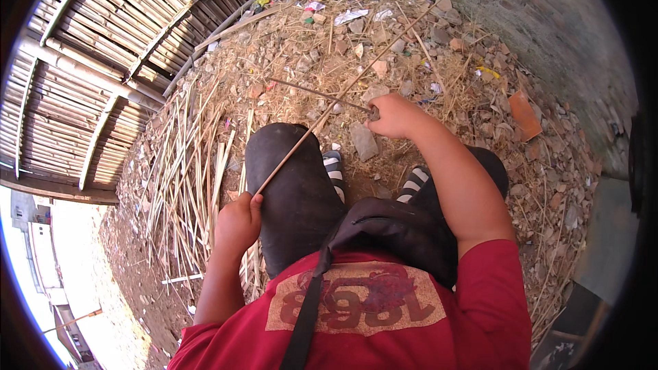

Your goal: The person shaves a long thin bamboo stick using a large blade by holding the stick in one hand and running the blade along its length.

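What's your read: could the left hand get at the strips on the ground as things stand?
Probably yes: the strips lie beside the left hand with nothing visible between, though its hold on the stick may hinder a grasp.

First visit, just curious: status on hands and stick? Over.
Left fingers grip the long stick. Right fingers hold a thin dark tool, crossing the stick in view; contact unclear. Possible obstacle: left knee beneath stick; rubble around.
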Demonstrator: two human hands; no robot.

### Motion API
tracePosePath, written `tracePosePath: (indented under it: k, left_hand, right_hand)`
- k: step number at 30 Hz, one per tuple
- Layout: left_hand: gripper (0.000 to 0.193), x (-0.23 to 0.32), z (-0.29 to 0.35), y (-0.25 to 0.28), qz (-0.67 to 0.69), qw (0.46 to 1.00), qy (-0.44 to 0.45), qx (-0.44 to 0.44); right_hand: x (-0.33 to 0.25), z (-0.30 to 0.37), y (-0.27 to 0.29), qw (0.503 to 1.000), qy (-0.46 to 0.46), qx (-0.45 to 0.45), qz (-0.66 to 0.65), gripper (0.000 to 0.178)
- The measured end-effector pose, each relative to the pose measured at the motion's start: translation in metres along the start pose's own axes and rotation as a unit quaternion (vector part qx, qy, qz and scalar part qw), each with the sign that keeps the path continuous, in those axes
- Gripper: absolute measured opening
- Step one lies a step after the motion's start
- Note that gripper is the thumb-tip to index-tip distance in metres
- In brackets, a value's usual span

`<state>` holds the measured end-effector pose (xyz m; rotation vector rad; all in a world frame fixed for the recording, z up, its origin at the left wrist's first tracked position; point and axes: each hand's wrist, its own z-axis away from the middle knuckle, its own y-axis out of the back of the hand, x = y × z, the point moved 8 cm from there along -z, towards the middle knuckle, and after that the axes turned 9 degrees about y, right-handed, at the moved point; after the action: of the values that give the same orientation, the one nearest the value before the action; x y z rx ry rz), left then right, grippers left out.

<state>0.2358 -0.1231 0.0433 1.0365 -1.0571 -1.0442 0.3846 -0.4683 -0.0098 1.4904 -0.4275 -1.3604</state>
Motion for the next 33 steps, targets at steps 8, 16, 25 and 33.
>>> tracePosePath:
  k: [8, 16, 25, 33]
  left_hand:
    - [0.039, -0.005, -0.003, 0.0, 0.023, 0.999, -0.043, 0.021]
    - [0.04, 0.0, 0.0, 0.003, 0.004, 1.0, -0.016, 0.004]
    - [0.04, -0.002, -0.005, -0.001, 0.024, 0.999, -0.025, 0.012]
    - [0.041, 0.0, -0.001, 0.002, 0.019, 1.0, -0.018, 0.002]
  right_hand:
    - [0.025, -0.006, 0.006, 0.996, -0.05, 0.038, -0.069, 0.046]
    - [-0.009, 0.0, -0.009, 1.0, -0.004, -0.011, -0.009, 0.041]
    - [0.002, -0.01, -0.009, 0.998, 0.025, -0.028, -0.049, 0.047]
    - [-0.003, -0.003, -0.008, 0.999, 0.03, 0.02, -0.025, 0.047]
